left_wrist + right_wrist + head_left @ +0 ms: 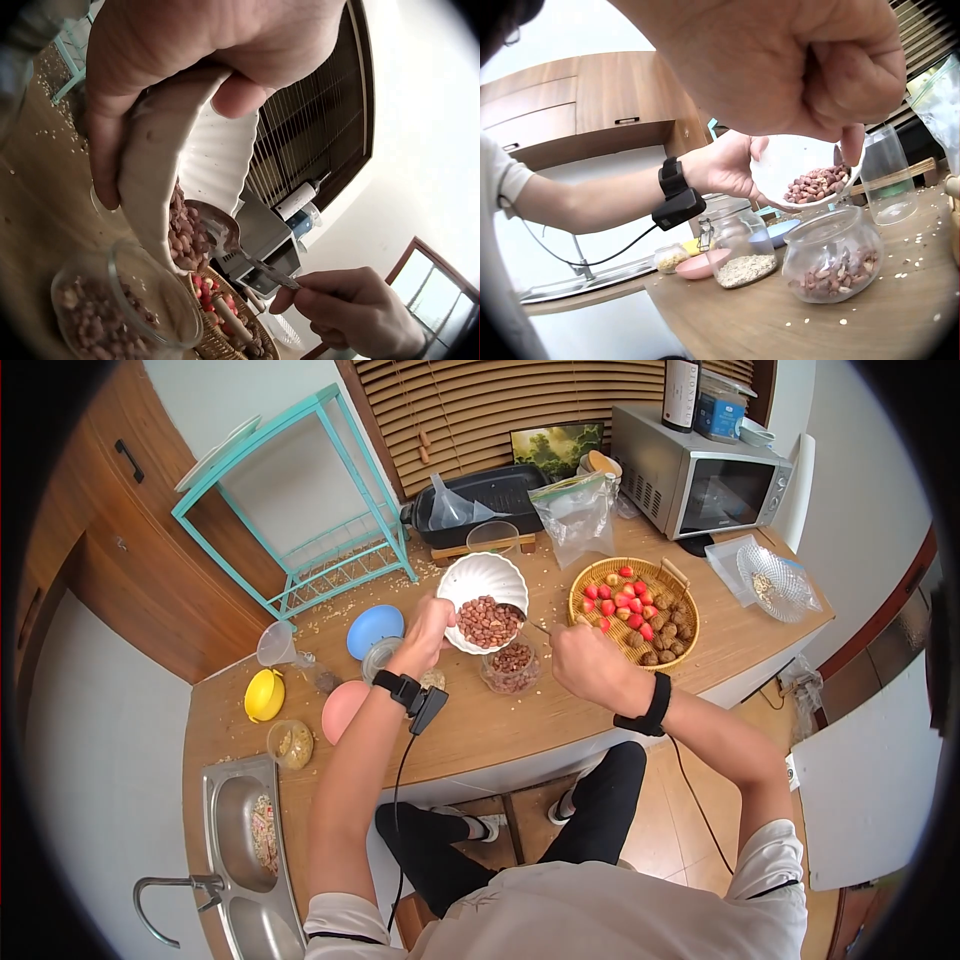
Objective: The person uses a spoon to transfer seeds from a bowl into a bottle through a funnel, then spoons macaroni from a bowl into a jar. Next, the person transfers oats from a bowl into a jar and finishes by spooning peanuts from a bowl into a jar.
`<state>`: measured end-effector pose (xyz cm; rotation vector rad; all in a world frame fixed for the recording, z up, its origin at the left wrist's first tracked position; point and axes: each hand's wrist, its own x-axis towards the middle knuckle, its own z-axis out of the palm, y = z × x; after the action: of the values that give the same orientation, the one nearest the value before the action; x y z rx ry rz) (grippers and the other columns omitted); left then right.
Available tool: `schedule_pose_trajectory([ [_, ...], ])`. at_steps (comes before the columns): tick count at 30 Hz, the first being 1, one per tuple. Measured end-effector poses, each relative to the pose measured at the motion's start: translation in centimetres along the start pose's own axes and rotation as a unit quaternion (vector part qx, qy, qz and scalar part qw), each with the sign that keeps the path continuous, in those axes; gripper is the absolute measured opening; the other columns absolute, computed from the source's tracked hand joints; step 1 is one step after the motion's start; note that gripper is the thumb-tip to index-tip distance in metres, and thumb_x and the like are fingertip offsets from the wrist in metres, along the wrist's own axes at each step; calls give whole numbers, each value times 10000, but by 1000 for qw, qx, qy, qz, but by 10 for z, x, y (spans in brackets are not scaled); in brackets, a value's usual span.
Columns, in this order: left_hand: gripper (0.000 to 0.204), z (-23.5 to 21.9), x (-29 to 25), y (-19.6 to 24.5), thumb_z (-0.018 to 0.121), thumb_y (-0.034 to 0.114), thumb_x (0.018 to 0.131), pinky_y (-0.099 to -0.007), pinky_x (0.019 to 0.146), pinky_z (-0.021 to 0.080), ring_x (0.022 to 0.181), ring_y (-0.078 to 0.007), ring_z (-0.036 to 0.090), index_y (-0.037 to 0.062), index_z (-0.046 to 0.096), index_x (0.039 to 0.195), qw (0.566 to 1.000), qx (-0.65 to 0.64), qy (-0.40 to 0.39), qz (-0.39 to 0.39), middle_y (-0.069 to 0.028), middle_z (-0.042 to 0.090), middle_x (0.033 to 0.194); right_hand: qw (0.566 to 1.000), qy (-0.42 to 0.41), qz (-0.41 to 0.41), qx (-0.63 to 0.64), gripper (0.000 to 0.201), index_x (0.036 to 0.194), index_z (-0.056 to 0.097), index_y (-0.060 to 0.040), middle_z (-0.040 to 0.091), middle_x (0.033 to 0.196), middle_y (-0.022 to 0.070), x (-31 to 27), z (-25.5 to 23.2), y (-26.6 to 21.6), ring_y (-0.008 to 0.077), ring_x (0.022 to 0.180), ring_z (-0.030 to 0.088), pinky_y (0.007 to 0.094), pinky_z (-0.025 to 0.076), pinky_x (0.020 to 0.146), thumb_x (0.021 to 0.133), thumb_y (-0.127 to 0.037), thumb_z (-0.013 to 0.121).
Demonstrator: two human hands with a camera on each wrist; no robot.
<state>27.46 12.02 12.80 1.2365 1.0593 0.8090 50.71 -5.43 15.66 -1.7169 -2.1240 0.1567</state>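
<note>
My left hand (425,635) grips the rim of a white fluted bowl (480,578) of peanuts (488,622) and tilts it over a round glass jar (511,667) partly filled with peanuts. My right hand (588,660) pinches the handle of a metal spoon (225,234), whose tip lies in the peanuts at the bowl's lower edge. In the left wrist view the left hand (202,52) wraps the bowl (217,161) above the jar (120,311). The right wrist view shows the right hand (802,64), the bowl (795,161) and the jar (832,259).
A wicker basket (682,598) of red fruit and walnuts sits right of the jar. A clip-top jar of oats (739,247), pink (343,710), blue (374,630) and yellow (264,695) bowls lie left. Behind are a microwave (700,480), grill pan (480,500) and plastic bag (578,515). A sink (245,860) is front left.
</note>
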Motion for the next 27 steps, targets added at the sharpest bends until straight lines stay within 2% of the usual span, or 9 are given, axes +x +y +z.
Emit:
schedule_pose_trajectory([
  [2,658,1,-4,2,491,91,654,-489,805,513,911,-284,559,-53,452,1294,1000,4,1,-12,-148,533,1023,1000,-4,4,-5,165,756,642,73,622,648,298,0,5,-1,447,654,670,491,562,617,804,-75,587],
  [3,658,2,-5,3,491,91,654,-489,805,513,911,-284,559,-53,452,1294,1000,3,0,-13,-148,533,1023,1000,-7,8,-10,211,714,683,68,644,662,287,0,7,-2,430,664,690,476,581,631,802,-117,631],
  [5,718,2,-9,4,493,90,649,-482,809,502,931,-288,558,-56,424,1349,1000,7,7,-5,-154,531,1039,1000,-4,16,-1,208,712,681,69,638,658,294,-2,10,-2,435,660,687,479,580,631,801,-111,627],
  [12,733,6,-19,9,489,90,636,-459,770,506,915,-293,565,-68,422,1349,1000,20,23,3,-161,532,1024,999,30,28,35,186,695,656,71,620,650,315,-11,14,-9,460,662,673,494,574,629,798,-74,601],
  [17,664,7,-19,9,484,89,619,-419,691,512,870,-301,561,-76,461,1262,1000,8,16,23,-168,527,1005,997,21,52,49,167,751,643,82,623,664,317,-17,13,-14,469,677,670,503,570,641,800,-71,598],
  [23,605,1,-7,-3,487,88,609,-411,684,494,869,-296,551,-73,475,1192,999,8,26,25,-171,519,991,997,23,52,61,155,785,630,89,623,675,324,-21,14,-14,481,684,663,520,562,651,804,-60,590],
  [27,672,0,-7,-3,489,89,609,-414,696,494,873,-300,550,-86,461,1257,999,13,20,29,-183,527,1014,995,32,53,78,146,779,625,91,618,676,333,-23,18,-12,486,687,662,528,559,654,797,-47,583],
])
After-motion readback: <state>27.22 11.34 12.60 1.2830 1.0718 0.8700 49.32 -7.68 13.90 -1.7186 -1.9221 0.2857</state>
